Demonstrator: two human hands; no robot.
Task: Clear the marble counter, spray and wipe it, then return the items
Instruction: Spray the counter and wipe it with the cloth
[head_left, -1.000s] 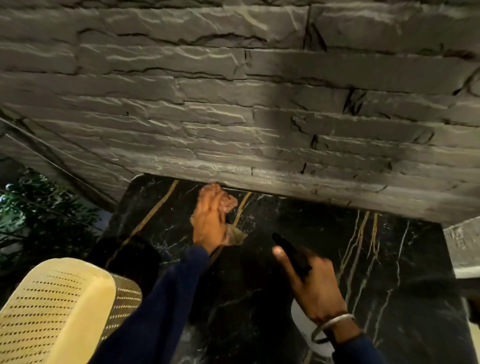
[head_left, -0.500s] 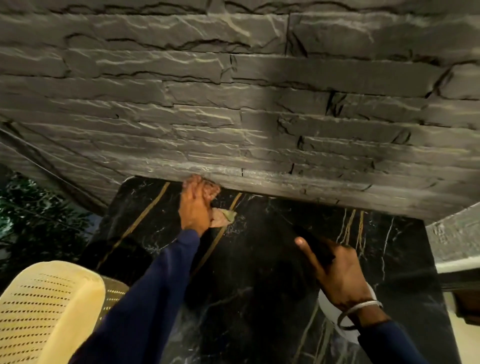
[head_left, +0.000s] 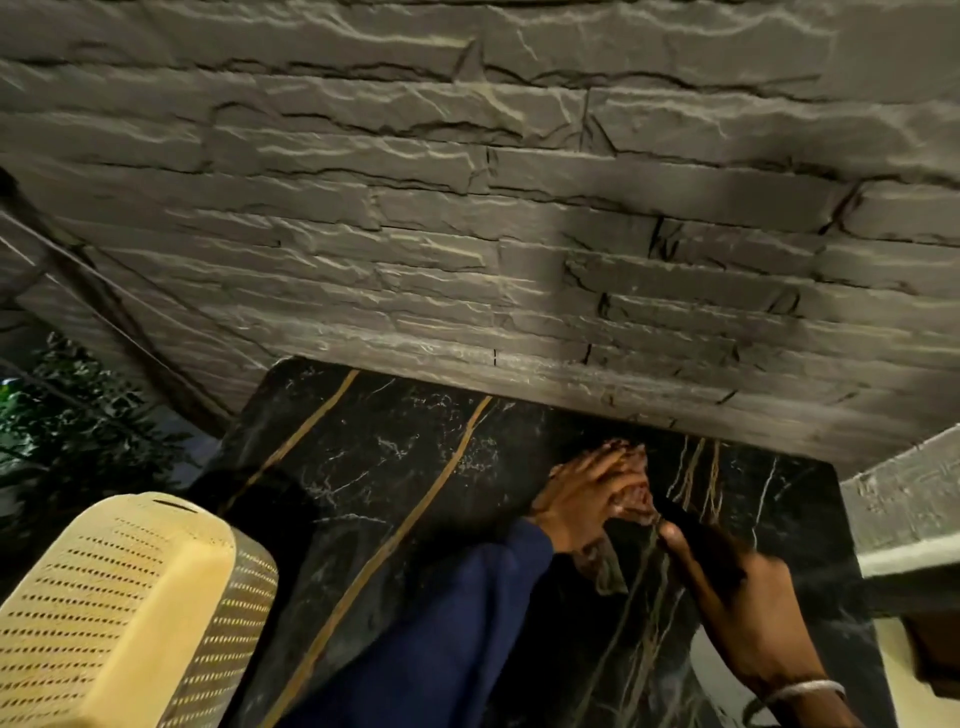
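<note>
Cloth (head_left: 605, 569) flat on the marble table (head_left: 395, 467) near the back wall (head_left: 467, 234), pressed under the left grip (head_left: 587, 493) with fingers (head_left: 610, 462) straight, just left of the right grip (head_left: 743, 613) curled round the spray bottle (head_left: 711, 551), bare marble stretching away leftward, likely next.

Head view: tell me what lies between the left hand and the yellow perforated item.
Only bare marble counter with gold veins, in the head view, from left hand to yellow perforated item.

Left hand (head_left: 587, 493) slid cloth (head_left: 605, 571) rightward, now beside right hand (head_left: 743, 613).
</note>
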